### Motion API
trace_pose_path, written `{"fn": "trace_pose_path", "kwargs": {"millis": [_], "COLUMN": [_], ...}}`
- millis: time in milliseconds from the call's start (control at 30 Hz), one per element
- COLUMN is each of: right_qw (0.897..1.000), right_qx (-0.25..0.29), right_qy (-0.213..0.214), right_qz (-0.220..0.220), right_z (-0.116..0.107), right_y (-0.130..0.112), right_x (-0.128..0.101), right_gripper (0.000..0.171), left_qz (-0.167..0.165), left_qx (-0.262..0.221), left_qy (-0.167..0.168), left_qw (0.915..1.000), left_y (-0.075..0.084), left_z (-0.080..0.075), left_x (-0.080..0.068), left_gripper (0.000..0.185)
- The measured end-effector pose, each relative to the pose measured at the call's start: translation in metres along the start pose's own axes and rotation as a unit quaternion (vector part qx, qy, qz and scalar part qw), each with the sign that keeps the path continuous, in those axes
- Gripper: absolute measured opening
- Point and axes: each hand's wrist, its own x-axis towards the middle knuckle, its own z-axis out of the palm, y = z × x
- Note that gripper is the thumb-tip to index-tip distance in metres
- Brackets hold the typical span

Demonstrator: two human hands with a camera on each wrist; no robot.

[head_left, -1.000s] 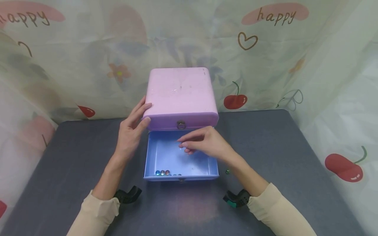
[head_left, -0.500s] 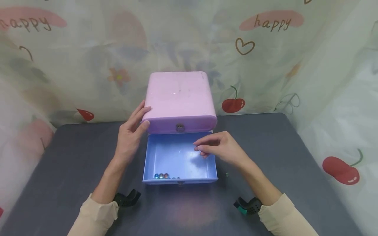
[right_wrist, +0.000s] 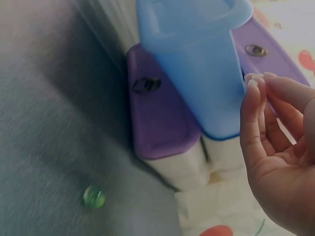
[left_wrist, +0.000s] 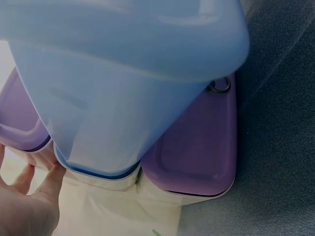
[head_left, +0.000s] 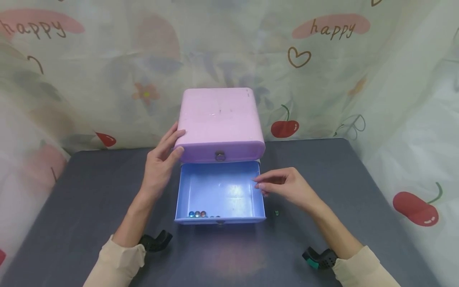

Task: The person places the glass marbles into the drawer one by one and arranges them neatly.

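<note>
My left hand point(head_left: 157, 165) rests against the left side of a small drawer cabinet point(head_left: 220, 115) with a pink top and purple drawer fronts. Its thumb lies at the front corner, the other fingers along the side. Below the cabinet's upper drawer, a blue drawer point(head_left: 211, 183) is pulled out. Several glass marbles point(head_left: 197, 214) lie along its front wall. At the drawer's right wall hovers my right hand point(head_left: 287, 185), its fingers bent and tips close together, with nothing visible between them. A green marble point(right_wrist: 94, 197) lies on the dark table, right of the drawer.
Ring pulls hang on the purple drawer fronts, one point(head_left: 220, 156) on the top drawer. A printed curtain point(head_left: 222, 52) hangs behind the dark table point(head_left: 107, 207) and down both sides. Each wrist wears a black camera mount point(head_left: 155, 241).
My right hand has moved right from over the blue drawer to its right wall. The left hand stays at the cabinet's side. The marbles in the drawer look the same.
</note>
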Motion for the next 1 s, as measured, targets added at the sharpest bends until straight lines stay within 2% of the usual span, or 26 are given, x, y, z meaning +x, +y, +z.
{"fn": "trace_pose_path", "kwargs": {"millis": [367,700,1000], "right_qw": [0.999,0.998,0.998], "right_qx": [-0.026,-0.06,-0.049], "right_qy": [0.026,-0.009,-0.024], "right_qz": [0.006,0.019,0.036], "right_z": [-0.015,-0.02,-0.021], "right_y": [0.025,0.049,0.071], "right_x": [-0.016,-0.026,-0.033], "right_gripper": [0.025,0.027,0.025], "left_qz": [-0.001,-0.004,0.001], "left_qx": [0.01,0.027,0.021], "left_qy": [-0.005,-0.008,-0.011], "left_qw": [0.9999,0.9996,0.9997], "left_y": [-0.001,-0.001,0.0], "left_z": [-0.001,-0.002,-0.002], "left_x": [-0.001,-0.001,-0.001], "left_gripper": [0.041,0.041,0.042]}}
